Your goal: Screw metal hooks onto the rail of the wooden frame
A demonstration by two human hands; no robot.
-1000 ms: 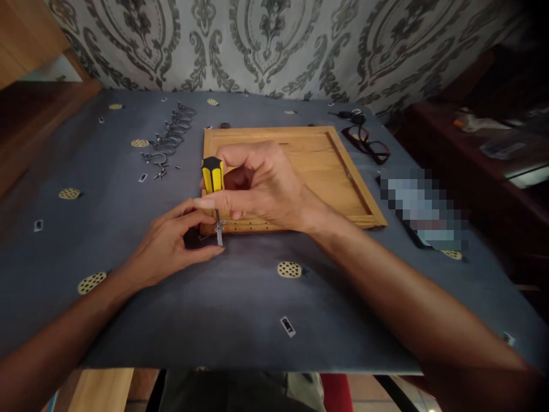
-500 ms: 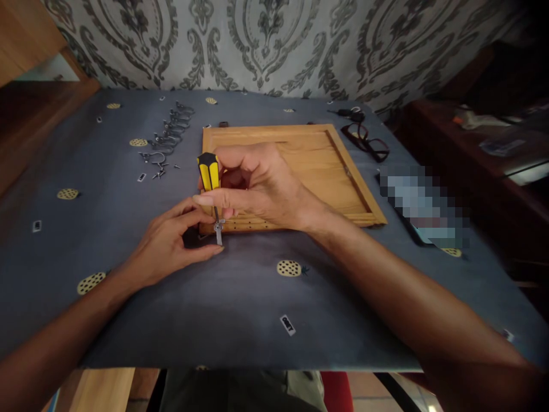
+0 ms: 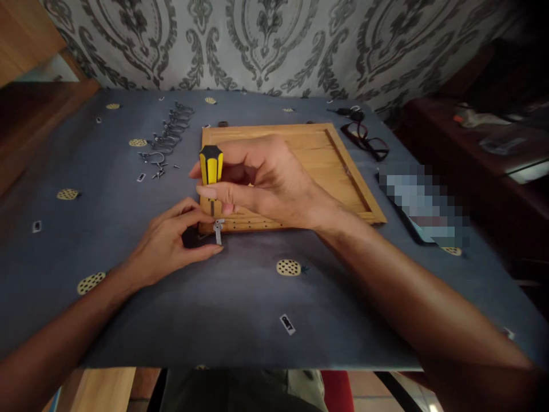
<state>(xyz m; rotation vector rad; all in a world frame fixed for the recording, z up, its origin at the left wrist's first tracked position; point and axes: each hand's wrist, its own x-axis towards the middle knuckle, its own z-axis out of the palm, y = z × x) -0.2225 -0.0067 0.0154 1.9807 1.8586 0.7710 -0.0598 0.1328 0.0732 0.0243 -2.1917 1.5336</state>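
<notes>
My right hand (image 3: pixel 261 186) is closed around a yellow and black screwdriver (image 3: pixel 211 167), its shaft pointing down at the near left corner of a wooden frame (image 3: pixel 355 171). At that corner a small metal hook (image 3: pixel 218 228) stands against the frame's near edge. My left hand (image 3: pixel 175 240) pinches the hook between thumb and fingers. A row of small holes runs along the near edge beside it. The screwdriver's tip is close to the hook; whether they touch I cannot tell.
Several metal hooks (image 3: pixel 169 134) lie in a row at the back left, with loose screws (image 3: pixel 159 170) before them. Right of the frame are eyeglasses (image 3: pixel 366 142), keys (image 3: pixel 351 113) and a phone (image 3: pixel 422 206). A blue patterned cloth (image 3: pixel 240 309) covers the table.
My right hand has shifted slightly, and the screwdriver handle stands more upright, its shaft a little away from the hook. My left hand keeps its place on the hook.
</notes>
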